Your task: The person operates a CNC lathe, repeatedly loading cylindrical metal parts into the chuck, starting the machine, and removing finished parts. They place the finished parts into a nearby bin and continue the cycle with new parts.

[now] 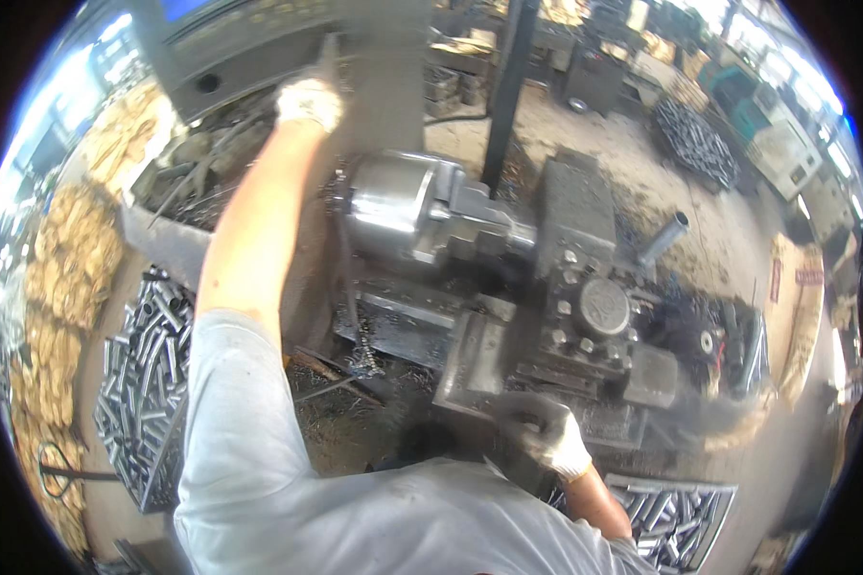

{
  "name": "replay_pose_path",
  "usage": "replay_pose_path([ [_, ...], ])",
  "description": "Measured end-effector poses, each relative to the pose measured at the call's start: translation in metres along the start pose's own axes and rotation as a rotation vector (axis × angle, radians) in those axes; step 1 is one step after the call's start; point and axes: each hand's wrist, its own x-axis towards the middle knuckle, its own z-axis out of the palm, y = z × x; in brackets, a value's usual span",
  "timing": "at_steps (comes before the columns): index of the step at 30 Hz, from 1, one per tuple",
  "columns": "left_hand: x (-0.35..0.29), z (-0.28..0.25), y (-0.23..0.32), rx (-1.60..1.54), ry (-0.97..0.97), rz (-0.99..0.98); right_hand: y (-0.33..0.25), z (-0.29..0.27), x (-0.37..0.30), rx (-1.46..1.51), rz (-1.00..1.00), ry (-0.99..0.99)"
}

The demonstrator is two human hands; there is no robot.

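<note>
While the left hand (309,103) is up at a blurred grey lever (330,56) beside the machine's housing (384,86), the right hand (556,441) sits low, just in front of the bolted tool block (577,225). Both are gloved in white. The left looks curled about the lever, but blur hides whether it really grips; the right is bent over something dark, and I cannot tell whether it clasps anything.

Judging by this posture, the step in hand is working the machine's controls, and the next move probably calls for a sure hold on the lever, with both hands kept clear of the chuck (388,206) (a loose glove could catch there).

The chuck is between the two hands, just right of the left forearm (259,220) and left of the tool block. It is a bright cylinder whose long axis runs left to right, dipping slightly rightward, its working end pointing toward the block. Whether a workpiece is clamped in it, I cannot make out.
</note>
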Motion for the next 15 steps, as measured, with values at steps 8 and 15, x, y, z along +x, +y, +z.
replay_pose_path([
  [8,-0.225,-0.022,0.033,-0.555,0.111,0.256,0.032,0.046,-0.003,0.197,0.098,-0.211],
  [15,-0.785,-0.035,-0.086,-0.453,-0.499,-0.934,0.066,0.206,0.018,-0.193,-0.265,-0.672],
])
